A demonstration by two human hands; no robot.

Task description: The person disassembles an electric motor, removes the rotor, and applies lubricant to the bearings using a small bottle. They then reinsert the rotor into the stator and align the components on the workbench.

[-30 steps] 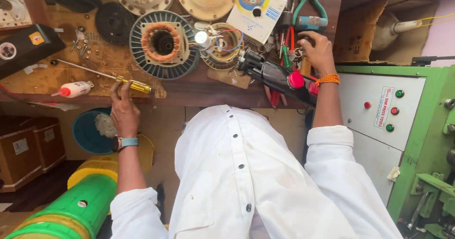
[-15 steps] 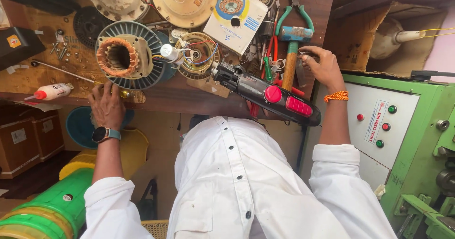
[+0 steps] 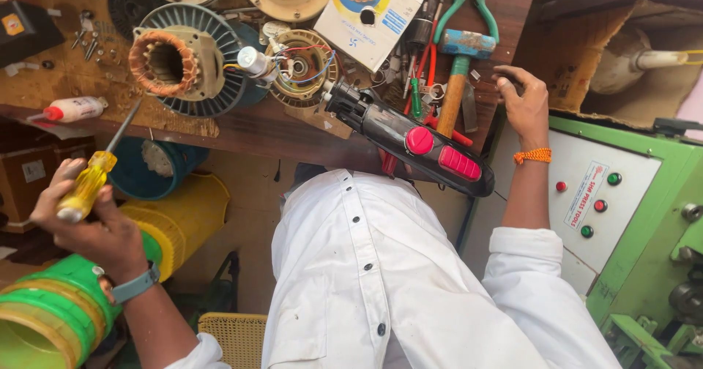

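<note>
At lower left, the screwdriver [image 3: 89, 182] has a translucent yellow handle; the drill [image 3: 410, 138] at centre is black with red buttons. The hammer [image 3: 460, 69] has a blue head on a tan handle, beside green-handled pliers [image 3: 469, 10]. The stator [image 3: 165, 63] at upper left shows copper-orange windings in a grey ribbed housing.

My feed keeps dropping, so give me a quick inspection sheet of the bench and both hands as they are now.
Surface: wooden bench, crowded.
Job's things: yellow-handled screwdriver; stator with copper windings.
Clutter: black and red power tool overhanging the edge, hammer, green-handled pliers, glue bottle.
Hands: left hand grips the screwdriver clear of the bench; right hand rests on the bench edge.
Cables: coloured wires by the stator.
Surroundings: green control cabinet, green and yellow spools.
</note>
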